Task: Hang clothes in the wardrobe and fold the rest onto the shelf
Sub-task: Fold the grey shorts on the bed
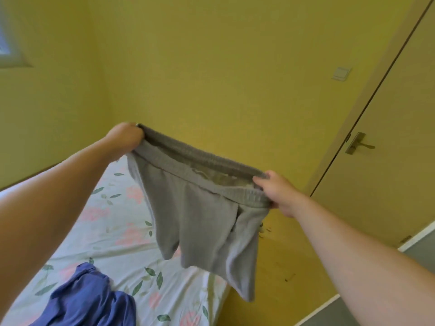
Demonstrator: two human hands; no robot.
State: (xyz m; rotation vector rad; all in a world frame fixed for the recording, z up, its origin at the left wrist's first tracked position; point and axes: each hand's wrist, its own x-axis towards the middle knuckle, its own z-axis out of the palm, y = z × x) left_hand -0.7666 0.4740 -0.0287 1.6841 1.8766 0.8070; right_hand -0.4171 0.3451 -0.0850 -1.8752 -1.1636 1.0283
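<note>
Two hands hold the grey shorts [200, 215] up by the elastic waistband, left hand [124, 140] and right hand [277, 191] each with its grip clamped on one end, the legs dangling over the bed [113, 231]. To fold well, I would keep the band taut and level, then lay it flat on the floral sheet. Fabric looks soft, thick, slightly rumpled; a blue garment [87, 300] lies nearby

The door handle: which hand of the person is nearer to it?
Right. The right hand grips the grey shorts at the waistband end towards the door handle. The left hand grips the opposite end, farther away.
</note>
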